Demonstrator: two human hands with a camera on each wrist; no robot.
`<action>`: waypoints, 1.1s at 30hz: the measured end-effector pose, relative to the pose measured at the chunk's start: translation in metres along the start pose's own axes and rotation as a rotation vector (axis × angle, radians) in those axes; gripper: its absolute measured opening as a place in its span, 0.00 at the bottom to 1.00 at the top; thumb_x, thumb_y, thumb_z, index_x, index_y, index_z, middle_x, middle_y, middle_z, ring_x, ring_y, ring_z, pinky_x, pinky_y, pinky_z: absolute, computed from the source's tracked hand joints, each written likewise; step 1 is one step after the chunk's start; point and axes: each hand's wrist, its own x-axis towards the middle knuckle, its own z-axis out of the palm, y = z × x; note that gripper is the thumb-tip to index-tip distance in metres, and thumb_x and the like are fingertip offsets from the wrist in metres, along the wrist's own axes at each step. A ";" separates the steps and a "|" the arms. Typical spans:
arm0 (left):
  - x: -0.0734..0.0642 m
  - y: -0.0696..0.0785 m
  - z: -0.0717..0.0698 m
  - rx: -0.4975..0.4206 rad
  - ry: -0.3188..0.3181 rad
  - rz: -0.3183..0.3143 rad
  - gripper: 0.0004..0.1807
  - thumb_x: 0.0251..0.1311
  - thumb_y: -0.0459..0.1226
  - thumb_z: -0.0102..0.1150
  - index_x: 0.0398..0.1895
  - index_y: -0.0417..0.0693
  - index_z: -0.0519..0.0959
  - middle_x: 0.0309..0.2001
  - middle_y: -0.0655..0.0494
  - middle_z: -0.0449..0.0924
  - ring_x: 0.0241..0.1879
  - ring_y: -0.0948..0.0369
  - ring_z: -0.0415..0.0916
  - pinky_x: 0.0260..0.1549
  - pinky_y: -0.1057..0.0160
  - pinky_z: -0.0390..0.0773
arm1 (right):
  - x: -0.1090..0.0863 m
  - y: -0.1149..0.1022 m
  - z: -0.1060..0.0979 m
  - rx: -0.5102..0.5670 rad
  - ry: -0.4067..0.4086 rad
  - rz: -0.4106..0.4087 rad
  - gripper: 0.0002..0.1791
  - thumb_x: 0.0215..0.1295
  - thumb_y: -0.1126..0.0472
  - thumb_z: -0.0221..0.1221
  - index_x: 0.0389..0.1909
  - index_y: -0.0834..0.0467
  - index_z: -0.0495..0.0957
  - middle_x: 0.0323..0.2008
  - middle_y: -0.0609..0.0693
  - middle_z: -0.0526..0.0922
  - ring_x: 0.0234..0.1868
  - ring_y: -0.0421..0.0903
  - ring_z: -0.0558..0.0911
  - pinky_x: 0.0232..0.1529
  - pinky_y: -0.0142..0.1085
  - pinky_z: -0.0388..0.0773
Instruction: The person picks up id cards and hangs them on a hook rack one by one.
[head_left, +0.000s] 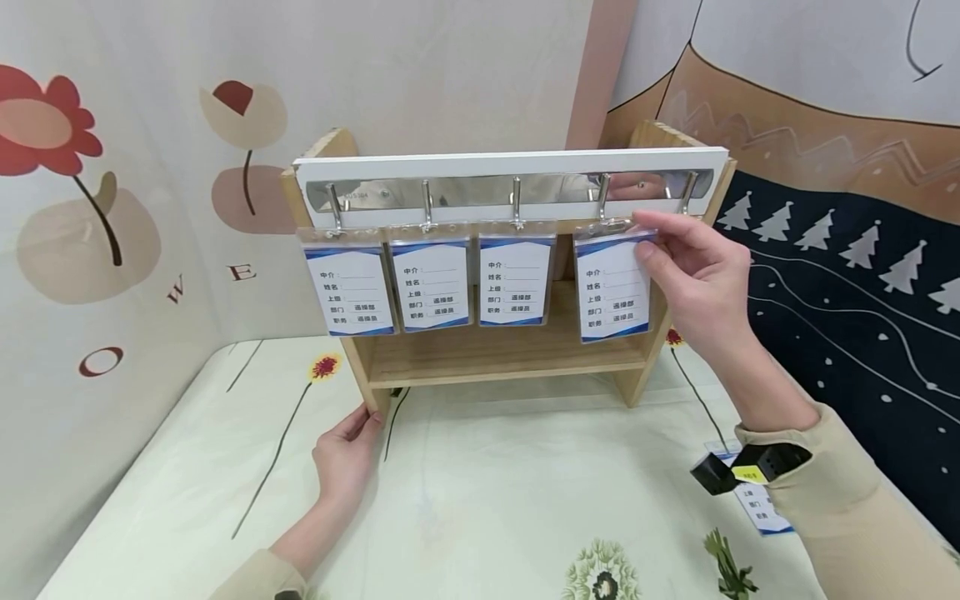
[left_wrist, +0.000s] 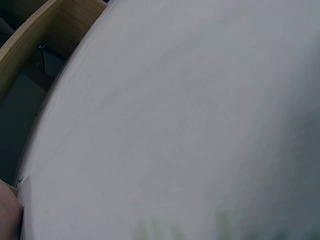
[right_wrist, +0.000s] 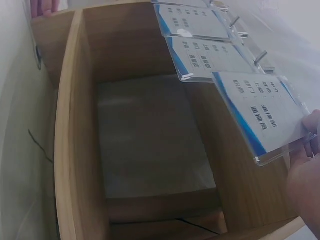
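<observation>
Across the rack [head_left: 495,358]: five hooks [head_left: 517,200], three hanging badges [head_left: 435,287]
Right hand [head_left: 708,292]: pinching fourth badge [head_left: 609,287] at the rack's fourth hook [head_left: 603,196] from left
Left hand [head_left: 348,454]: gripping the rack's left foot [head_left: 363,375]
Fifth badge [head_left: 761,504]: on cloth [head_left: 487,500], right of rack

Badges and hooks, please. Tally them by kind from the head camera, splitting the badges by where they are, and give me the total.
Badges hanging with no hand on them: 3
Badge pinched by the right hand: 1
Badge lying on the printed cloth, partly hidden by the wrist camera: 1
Metal hooks: 5
Total: 10
</observation>
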 end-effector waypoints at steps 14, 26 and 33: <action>0.002 -0.003 0.000 0.015 -0.002 0.003 0.21 0.73 0.37 0.57 0.65 0.37 0.77 0.59 0.40 0.80 0.58 0.48 0.80 0.47 0.73 0.78 | 0.001 -0.003 0.005 -0.099 0.013 0.014 0.17 0.69 0.79 0.58 0.57 0.70 0.82 0.50 0.53 0.84 0.49 0.47 0.80 0.57 0.27 0.77; 0.001 -0.001 0.000 -0.001 -0.010 -0.006 0.22 0.74 0.37 0.57 0.66 0.38 0.77 0.59 0.41 0.80 0.58 0.49 0.80 0.52 0.65 0.79 | 0.002 0.003 0.011 -0.239 0.008 0.098 0.18 0.71 0.76 0.58 0.60 0.66 0.81 0.54 0.50 0.83 0.52 0.43 0.80 0.59 0.27 0.76; 0.001 -0.001 0.001 -0.003 -0.003 0.000 0.21 0.73 0.37 0.58 0.66 0.38 0.77 0.58 0.41 0.80 0.58 0.48 0.80 0.44 0.80 0.76 | 0.003 0.011 0.011 -0.167 0.021 0.060 0.19 0.69 0.78 0.58 0.59 0.66 0.82 0.50 0.49 0.83 0.46 0.45 0.80 0.50 0.26 0.79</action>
